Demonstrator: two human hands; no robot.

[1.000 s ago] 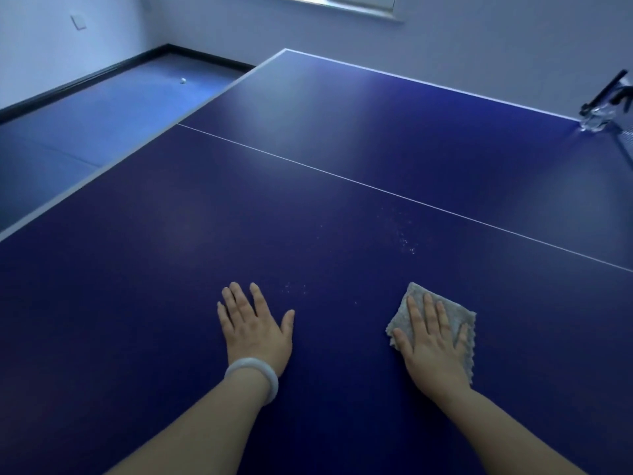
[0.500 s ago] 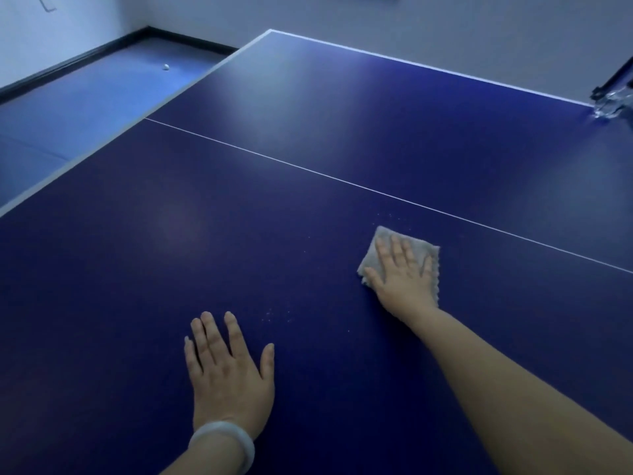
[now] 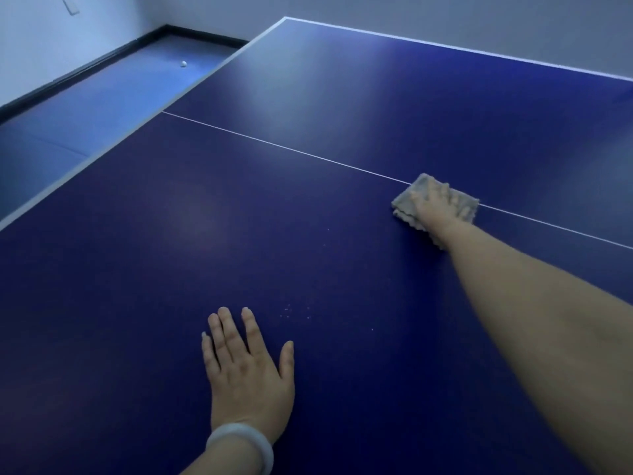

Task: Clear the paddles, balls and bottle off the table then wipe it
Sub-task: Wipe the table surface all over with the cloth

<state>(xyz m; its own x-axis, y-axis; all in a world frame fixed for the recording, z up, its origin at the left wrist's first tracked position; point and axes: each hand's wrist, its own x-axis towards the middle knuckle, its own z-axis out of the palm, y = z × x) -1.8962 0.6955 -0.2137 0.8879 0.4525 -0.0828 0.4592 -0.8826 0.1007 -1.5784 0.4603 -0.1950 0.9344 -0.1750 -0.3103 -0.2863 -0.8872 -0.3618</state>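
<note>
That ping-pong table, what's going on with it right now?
A person is wiping the blue table. Their right hand is stretched out, pressing a grey cloth flat against the top right at the white centre line. The left hand lies flat on the table nearer the person, fingers spread, holding nothing. A few pale specks lie just beyond it, not yet wiped. No paddles or bottle show on the table; one white ball lies on the floor to the left.
</note>
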